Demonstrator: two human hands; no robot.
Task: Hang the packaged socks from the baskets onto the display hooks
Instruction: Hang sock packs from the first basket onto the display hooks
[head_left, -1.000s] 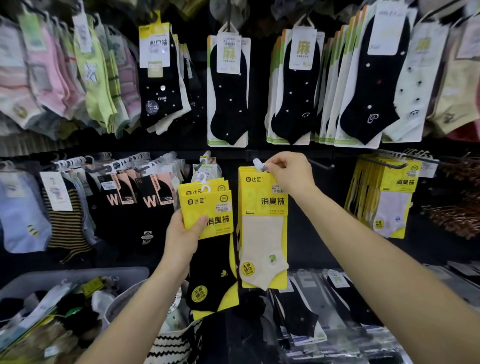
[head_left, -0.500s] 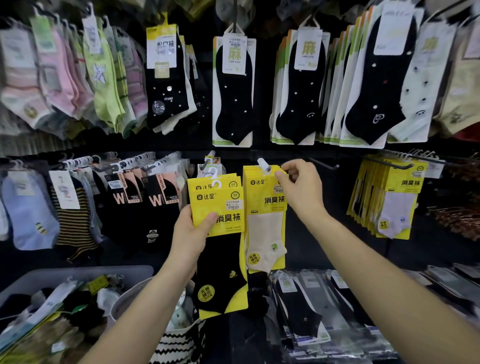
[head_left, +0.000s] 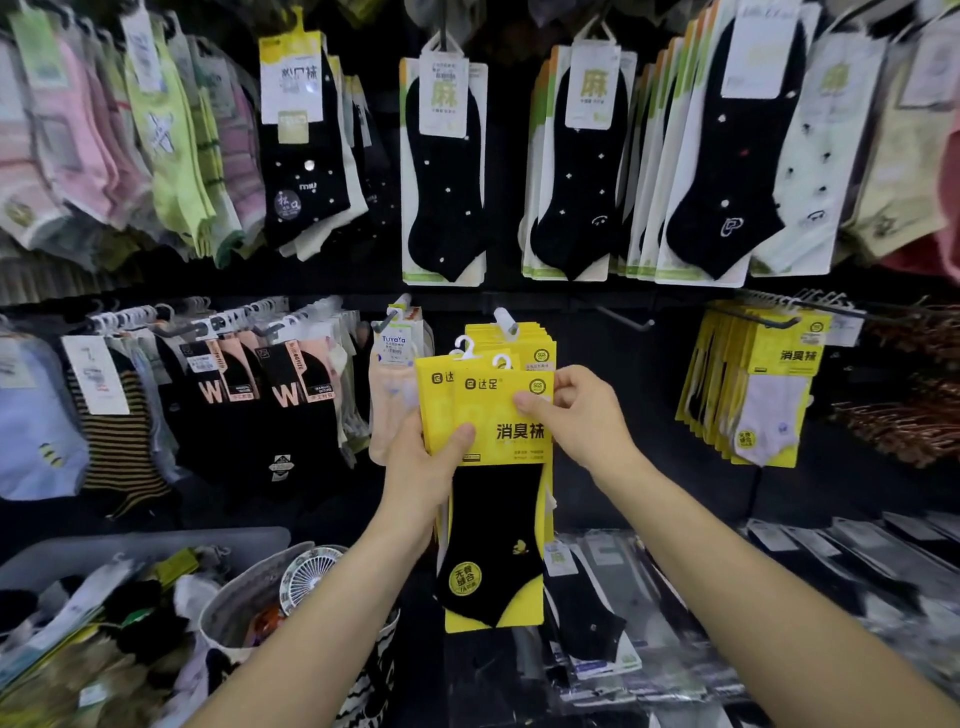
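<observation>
My left hand (head_left: 423, 470) grips a small stack of yellow sock packs (head_left: 496, 519) by their left edge; the front one shows a black ankle sock. My right hand (head_left: 582, 415) pinches the top right corner of that front pack. Small white hanger hooks stick up from the packs' tops. Just behind them, more yellow packs hang on a display hook (head_left: 505, 320) with a white tip. A bare hook (head_left: 623, 318) juts out to the right.
A grey basket (head_left: 156, 543) of loose sock packs sits at lower left, beside a striped round basket (head_left: 244, 587) holding a small fan. Sock packs fill the hooks above and to both sides. Bagged socks (head_left: 597, 623) lie on the shelf below.
My right hand left the pack hanging on the hook and came down to the front pack in my left hand. My left hand lifted the stack up and right.
</observation>
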